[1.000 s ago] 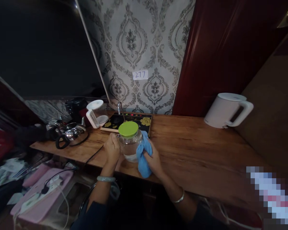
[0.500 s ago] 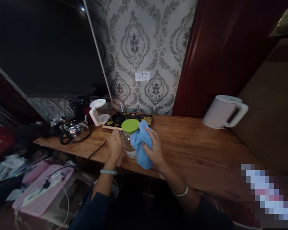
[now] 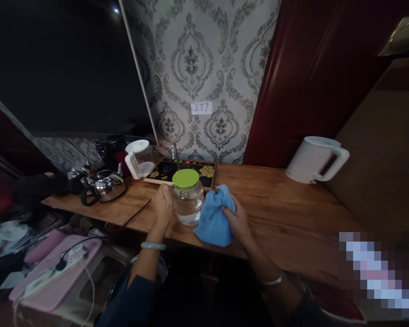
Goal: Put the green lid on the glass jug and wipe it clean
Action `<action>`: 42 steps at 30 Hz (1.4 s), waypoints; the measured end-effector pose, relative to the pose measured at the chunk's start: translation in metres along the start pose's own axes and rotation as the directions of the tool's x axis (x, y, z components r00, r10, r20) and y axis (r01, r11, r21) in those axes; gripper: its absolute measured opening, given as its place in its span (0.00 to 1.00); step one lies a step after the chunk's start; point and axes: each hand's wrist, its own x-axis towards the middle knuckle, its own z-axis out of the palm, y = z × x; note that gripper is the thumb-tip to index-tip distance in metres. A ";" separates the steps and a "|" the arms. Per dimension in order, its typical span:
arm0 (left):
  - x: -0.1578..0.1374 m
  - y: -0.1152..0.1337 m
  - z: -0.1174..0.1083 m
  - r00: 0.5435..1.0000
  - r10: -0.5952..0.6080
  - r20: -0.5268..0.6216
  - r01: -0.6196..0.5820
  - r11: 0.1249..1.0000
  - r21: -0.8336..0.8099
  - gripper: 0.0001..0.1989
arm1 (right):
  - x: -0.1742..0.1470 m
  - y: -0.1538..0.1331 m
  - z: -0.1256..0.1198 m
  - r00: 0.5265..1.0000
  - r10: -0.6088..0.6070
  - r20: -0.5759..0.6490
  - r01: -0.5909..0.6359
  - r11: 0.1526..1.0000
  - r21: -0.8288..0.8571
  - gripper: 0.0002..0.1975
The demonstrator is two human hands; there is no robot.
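Jug (image 3: 189, 209): sitting at lower centre of the frame, near the front edge of the table (image 3: 276, 206). Body is showing clear and rounded, with pale highlights along the glass; it is standing roughly upright. A flat, bright green lid (image 3: 186, 179) is covering the mouth. Whether the base is resting fully on the wood, one cannot tell.

Left hand (image 3: 162, 206): grasping the jug at its left side, fingers curling closed where the handle is sitting; the handle itself is mostly hiding behind them.

Right hand (image 3: 237, 220): clutching a cloth (image 3: 215, 220) just right of the jug. Cloth is appearing soft, plain light blue, bunching at the top and hanging in a loose fold toward lower centre. Its left edge is lying close against the glass; contact is not reading clearly.

Surroundings: a black hob (image 3: 207, 170) with gold flowers is lying behind the jug. A carafe (image 3: 133, 165) and a steel kettle (image 3: 106, 188) are standing at centre left, a white kettle (image 3: 310, 161) at centre right.
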 end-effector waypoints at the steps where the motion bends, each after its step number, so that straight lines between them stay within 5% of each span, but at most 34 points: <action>1: 0.000 0.000 0.000 1.000 0.003 -0.001 -0.003 1.000 0.001 0.17 | 0.012 -0.005 0.004 1.000 0.014 -0.012 -0.013 0.998 0.065 0.30; 6: 0.001 0.001 0.000 1.000 -0.002 0.007 0.002 1.000 -0.002 0.19 | 0.044 -0.002 0.044 0.953 0.093 0.289 -0.183 0.934 0.305 0.32; 10: 0.001 0.000 0.001 1.000 0.010 -0.001 -0.010 1.000 -0.010 0.20 | 0.035 0.021 0.058 0.947 0.205 0.246 -0.278 0.907 0.316 0.32; 14: 0.000 -0.001 0.001 1.000 -0.003 0.008 0.003 1.000 -0.015 0.21 | 0.007 0.027 0.053 0.968 0.219 0.126 -0.241 0.950 0.198 0.27; 19: -0.001 -0.002 0.000 1.000 -0.015 0.015 0.015 1.000 -0.006 0.22 | -0.036 0.009 0.046 0.979 0.185 0.082 -0.192 0.979 0.076 0.19; 25: 0.000 -0.002 -0.002 0.998 0.030 0.048 -0.024 0.993 -0.118 0.26 | -0.070 -0.026 0.034 0.907 0.290 0.304 -0.344 0.929 0.140 0.22; 30: -0.028 0.012 -0.037 0.990 0.056 -0.126 -0.076 0.984 -0.159 0.25 | -0.077 -0.057 0.033 0.871 0.259 0.419 -0.345 0.928 0.144 0.23; 33: -0.071 0.024 -0.063 0.997 0.078 -0.029 -0.083 0.946 -0.313 0.28 | -0.080 -0.068 0.044 0.901 0.180 0.395 -0.257 0.954 0.152 0.25; 37: -0.122 0.037 -0.078 0.944 0.005 0.330 0.151 0.881 -0.448 0.51 | -0.087 -0.077 0.066 0.871 0.100 0.481 -0.224 0.952 0.207 0.26; 40: -0.129 0.038 -0.083 0.895 -0.316 0.315 0.435 0.779 -0.453 0.47 | -0.085 -0.082 0.078 0.783 0.018 0.622 -0.176 0.965 0.193 0.27; 42: -0.121 0.034 -0.088 0.818 -0.507 0.272 0.572 0.665 -0.480 0.44 | -0.080 -0.082 0.085 0.738 -0.001 0.675 -0.126 0.982 0.139 0.28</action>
